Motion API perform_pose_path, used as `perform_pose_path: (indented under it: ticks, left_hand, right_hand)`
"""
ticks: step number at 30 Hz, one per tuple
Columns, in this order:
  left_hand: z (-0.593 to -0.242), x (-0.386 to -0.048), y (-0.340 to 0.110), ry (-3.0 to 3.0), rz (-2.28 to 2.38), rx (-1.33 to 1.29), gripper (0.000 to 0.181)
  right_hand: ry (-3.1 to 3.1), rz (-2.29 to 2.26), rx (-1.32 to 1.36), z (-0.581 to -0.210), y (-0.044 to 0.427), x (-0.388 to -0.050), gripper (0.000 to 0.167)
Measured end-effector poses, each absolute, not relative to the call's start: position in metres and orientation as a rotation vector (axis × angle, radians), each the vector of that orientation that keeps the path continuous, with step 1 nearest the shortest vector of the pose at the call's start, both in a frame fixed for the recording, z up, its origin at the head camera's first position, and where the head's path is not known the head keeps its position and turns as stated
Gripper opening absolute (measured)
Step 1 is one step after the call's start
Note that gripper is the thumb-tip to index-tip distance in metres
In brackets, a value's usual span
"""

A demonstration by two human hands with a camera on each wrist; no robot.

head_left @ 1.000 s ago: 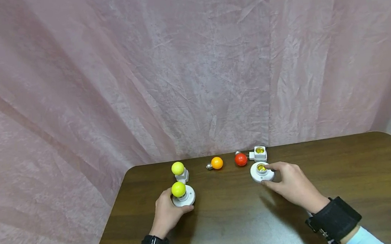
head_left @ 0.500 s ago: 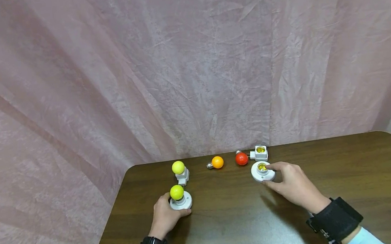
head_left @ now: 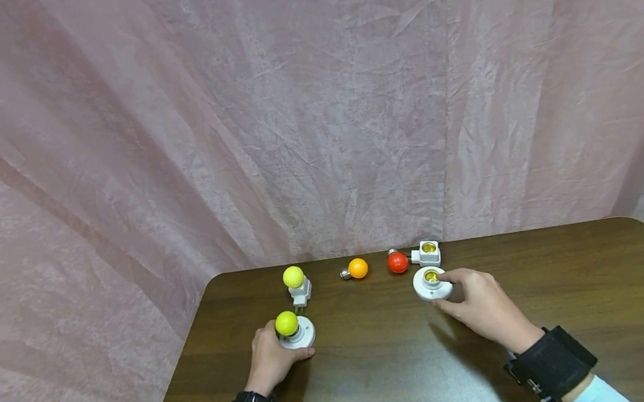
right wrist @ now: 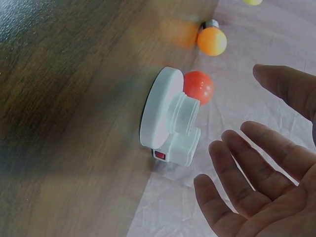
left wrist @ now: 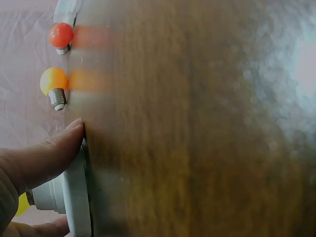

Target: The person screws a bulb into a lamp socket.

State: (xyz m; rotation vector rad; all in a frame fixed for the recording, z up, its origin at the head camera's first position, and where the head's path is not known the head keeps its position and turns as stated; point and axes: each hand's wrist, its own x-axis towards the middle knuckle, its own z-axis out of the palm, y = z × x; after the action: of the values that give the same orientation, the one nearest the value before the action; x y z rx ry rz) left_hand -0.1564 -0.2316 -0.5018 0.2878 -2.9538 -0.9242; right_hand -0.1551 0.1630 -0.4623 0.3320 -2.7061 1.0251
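My left hand (head_left: 269, 358) holds a round white lamp holder (head_left: 305, 335) by its rim on the table. A yellow-green bulb (head_left: 286, 323) stands in that holder's socket. In the left wrist view the thumb (left wrist: 47, 160) lies against the holder's base (left wrist: 76, 197), while a finger shows below. At the right, my other hand (head_left: 480, 305) hovers beside a second round lamp holder (head_left: 423, 288), whose brass socket holds no bulb. In the right wrist view the fingers (right wrist: 266, 148) are spread and nearly straight, with a gap between them and the holder (right wrist: 162, 108).
Behind the left holder, a second yellow-green bulb (head_left: 293, 277) sits in a white plug-in socket (head_left: 301, 293). An orange bulb (head_left: 358, 268) and a red bulb (head_left: 397, 262) lie near the back edge. Another plug-in socket (head_left: 430, 255) with a red switch (right wrist: 160, 155) stands beside them.
My left hand has drawn the round holder with its yellow-green bulb slightly toward me and to the left, away from the plug-in socket. The right hand has stayed in place.
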Motion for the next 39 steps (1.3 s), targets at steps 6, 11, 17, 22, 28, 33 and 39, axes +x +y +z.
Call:
perform_pose_path:
  ticks: [6, 11, 17, 22, 28, 33, 39]
  left_hand:
    - [-0.498, -0.155, -0.230, -2.979, -0.933, 0.324, 0.098]
    - [-0.491, -0.153, -0.229, -2.981, -0.903, 0.321, 0.106]
    - [-0.462, -0.152, -0.225, -2.896, -0.856, 0.326, 0.116]
    - [-0.439, -0.149, -0.208, -2.681, -0.875, 0.219, 0.106]
    - [-0.426, -0.144, -0.173, -2.502, -0.920, 0.007, 0.088]
    - [-0.424, -0.143, -0.140, -2.467, -0.987, -0.147, 0.080]
    - [-0.431, -0.146, -0.106, -2.496, -0.988, -0.277, 0.078]
  right_hand:
    - [-2.713, 1.030, 0.327, -0.460, 0.165, -0.156, 0.045]
    - [-2.706, 1.051, 0.317, -0.457, 0.167, -0.157, 0.049]
    - [-2.632, 1.026, 0.324, -0.454, 0.169, -0.158, 0.059]
    - [-2.579, 1.008, 0.304, -0.453, 0.170, -0.158, 0.078]
    - [-2.575, 1.035, 0.274, -0.453, 0.169, -0.157, 0.095]
    - [-2.576, 1.040, 0.279, -0.455, 0.167, -0.157, 0.101]
    - [-2.631, 1.045, 0.275, -0.461, 0.162, -0.157, 0.099]
